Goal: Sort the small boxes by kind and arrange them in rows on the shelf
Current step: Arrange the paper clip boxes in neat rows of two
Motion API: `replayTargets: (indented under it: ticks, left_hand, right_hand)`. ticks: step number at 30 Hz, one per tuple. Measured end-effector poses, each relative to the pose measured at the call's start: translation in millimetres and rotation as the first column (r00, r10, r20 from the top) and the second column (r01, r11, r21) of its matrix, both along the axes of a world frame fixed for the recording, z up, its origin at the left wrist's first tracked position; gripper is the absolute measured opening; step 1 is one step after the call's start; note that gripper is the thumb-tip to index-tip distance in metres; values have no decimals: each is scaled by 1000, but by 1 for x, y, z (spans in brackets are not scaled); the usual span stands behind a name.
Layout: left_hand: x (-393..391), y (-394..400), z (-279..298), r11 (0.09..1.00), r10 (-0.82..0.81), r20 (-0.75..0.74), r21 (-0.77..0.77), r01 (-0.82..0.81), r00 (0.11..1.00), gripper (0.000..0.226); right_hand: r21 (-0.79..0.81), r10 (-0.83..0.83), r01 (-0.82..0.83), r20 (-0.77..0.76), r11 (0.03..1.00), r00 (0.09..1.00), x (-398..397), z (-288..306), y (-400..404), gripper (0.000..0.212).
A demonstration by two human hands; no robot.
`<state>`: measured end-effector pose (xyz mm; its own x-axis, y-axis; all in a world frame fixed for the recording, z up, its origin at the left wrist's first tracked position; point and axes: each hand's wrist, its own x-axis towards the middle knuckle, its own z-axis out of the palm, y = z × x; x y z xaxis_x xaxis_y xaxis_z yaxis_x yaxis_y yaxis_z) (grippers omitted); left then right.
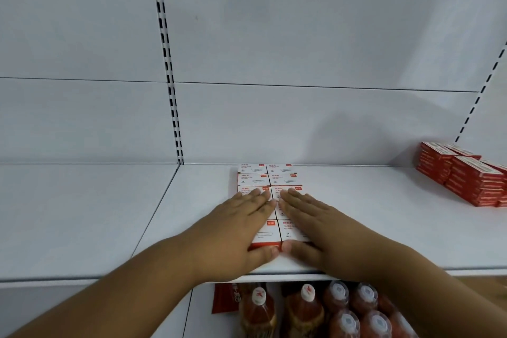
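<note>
This is a shop aisle, seen at a retail display unit. The white metal shelf is backed by plain white panels and hung on slotted uprights of the kind that take adjustable brackets. Goods stand in multiples: white-and-red paper-clip boxes run in two columns from the back edge of the shelf toward its front edge, and red boxes are stacked near its right back corner. Below the front edge, capped bottles of reddish drink stand packed together on a lower level.
</note>
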<state>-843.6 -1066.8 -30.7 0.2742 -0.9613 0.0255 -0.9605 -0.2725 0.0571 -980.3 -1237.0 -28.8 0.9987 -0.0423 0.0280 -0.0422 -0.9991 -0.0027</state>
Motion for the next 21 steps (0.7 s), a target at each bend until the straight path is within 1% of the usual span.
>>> replayTargets:
  ticks: [10,16,19,21]
  left_hand:
    - [-1,-1,1,1000,21,-19,-10,-21,1000,81]
    - [-1,-1,1,1000,18,-3,-6,-18,1000,81]
    - [0,0,5,999,21,-54,34,-19,998,77]
    - [0,1,8,999,25,-78,47,-21,997,77]
  right_hand:
    - [-12,-4,4,21,1000,1000,-1,1,4,79]
    - [-25,-23,23,-4,999,1000,1,-1,4,91]
    - [-46,-34,34,-8,998,999,1,-2,5,95]
    - [-46,-44,44,0,998,999,1,-3,5,93]
